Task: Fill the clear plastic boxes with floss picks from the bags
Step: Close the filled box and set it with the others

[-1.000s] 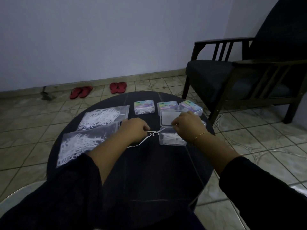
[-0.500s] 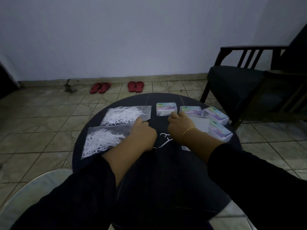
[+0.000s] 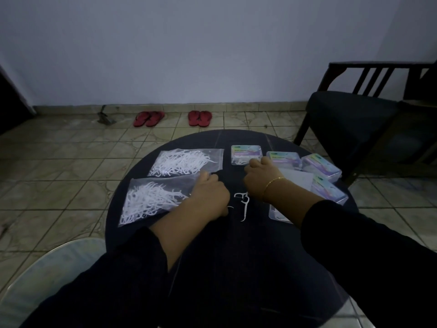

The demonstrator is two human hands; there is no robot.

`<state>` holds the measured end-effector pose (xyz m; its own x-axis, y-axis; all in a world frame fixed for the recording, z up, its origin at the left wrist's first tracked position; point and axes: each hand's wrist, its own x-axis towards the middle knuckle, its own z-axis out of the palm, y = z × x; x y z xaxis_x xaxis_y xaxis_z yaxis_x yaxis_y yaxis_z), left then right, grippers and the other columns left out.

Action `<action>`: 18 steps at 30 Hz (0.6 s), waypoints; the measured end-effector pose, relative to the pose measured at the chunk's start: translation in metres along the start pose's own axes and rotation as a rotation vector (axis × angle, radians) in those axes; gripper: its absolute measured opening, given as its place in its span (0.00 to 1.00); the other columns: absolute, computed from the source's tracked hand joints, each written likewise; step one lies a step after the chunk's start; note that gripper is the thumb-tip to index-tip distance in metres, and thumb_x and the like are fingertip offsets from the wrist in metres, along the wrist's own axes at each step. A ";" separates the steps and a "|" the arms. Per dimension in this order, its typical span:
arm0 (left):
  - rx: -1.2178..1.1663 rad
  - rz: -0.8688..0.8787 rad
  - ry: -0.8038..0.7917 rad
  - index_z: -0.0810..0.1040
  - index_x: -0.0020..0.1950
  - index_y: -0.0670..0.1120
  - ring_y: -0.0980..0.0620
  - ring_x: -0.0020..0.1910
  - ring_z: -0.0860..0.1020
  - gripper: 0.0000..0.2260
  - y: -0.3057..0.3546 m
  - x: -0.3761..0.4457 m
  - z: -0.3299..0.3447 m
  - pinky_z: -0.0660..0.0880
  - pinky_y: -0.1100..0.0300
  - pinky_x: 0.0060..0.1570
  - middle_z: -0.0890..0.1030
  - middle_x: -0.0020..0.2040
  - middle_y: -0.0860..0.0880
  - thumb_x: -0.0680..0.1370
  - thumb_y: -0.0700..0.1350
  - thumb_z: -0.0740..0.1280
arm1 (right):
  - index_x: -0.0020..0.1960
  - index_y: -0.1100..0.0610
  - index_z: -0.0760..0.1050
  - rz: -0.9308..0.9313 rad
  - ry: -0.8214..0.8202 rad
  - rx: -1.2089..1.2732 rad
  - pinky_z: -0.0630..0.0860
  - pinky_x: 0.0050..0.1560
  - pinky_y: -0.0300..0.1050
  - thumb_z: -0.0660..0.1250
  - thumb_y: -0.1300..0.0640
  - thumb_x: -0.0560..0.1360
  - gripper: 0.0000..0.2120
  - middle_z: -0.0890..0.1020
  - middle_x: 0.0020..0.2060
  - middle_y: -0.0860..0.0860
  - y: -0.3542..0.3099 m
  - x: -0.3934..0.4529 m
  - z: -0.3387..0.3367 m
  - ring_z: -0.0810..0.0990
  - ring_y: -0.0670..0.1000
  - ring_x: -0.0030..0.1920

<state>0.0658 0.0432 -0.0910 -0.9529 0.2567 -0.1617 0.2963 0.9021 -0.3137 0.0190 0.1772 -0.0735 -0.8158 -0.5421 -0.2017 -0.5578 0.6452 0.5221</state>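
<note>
A person leans over a round dark bench (image 3: 212, 245), both forearms stretched across it.

The left hand (image 3: 208, 197) lies knuckles up on the right end of the near bag of floss picks (image 3: 151, 200), its grip curled in against the plastic at the bag's mouth; whether the fingers actually pinch the plastic I cannot tell. That bag sits toward the bench's left edge. A second bag of picks (image 3: 186, 162) lies just beyond it, toward the far left edge, and the two bags touch or overlap slightly at their neighbouring edges.

The right hand (image 3: 262, 176), a gold bracelet (image 3: 272, 184) at the wrist, reaches to the far side, where its curled fingertips meet the near right corner of a closed labelled box (image 3: 246, 153). From here the fingers are bunched over, so I cannot say if that grip holds anything.

Between the two hands a few loose floss picks (image 3: 243, 204) lie on the bare bench top, just beside the right wrist and close to the left knuckles.

Three more labelled boxes (image 3: 321, 165) run along the far right edge. An open clear box (image 3: 280, 215) rests under the right forearm near the right edge, mostly hidden, with its flat lid (image 3: 300, 179) lying beyond the wrist.

On the tiled floor by the wall are two pairs of red sandals (image 3: 172, 118). A dark wooden armchair (image 3: 369, 119) stands off to the right.
</note>
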 end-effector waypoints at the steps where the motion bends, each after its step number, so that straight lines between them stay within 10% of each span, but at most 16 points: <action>1: -0.011 -0.003 0.008 0.78 0.49 0.47 0.48 0.58 0.67 0.11 0.002 0.002 0.000 0.57 0.52 0.58 0.75 0.48 0.49 0.76 0.54 0.64 | 0.64 0.53 0.73 0.004 -0.005 0.022 0.61 0.64 0.54 0.60 0.50 0.78 0.16 0.72 0.63 0.54 0.000 0.002 0.001 0.64 0.56 0.66; 18: -0.361 -0.291 0.123 0.79 0.50 0.50 0.47 0.56 0.72 0.20 0.044 -0.003 0.011 0.58 0.50 0.61 0.78 0.50 0.48 0.73 0.65 0.63 | 0.60 0.54 0.75 0.085 -0.071 0.199 0.54 0.69 0.63 0.65 0.50 0.76 0.15 0.74 0.61 0.53 -0.002 0.020 0.006 0.64 0.57 0.66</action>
<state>0.0829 0.0785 -0.1149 -1.0000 -0.0054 0.0036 -0.0053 0.9998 0.0192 0.0025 0.1683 -0.0835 -0.8659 -0.4465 -0.2256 -0.5001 0.7842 0.3674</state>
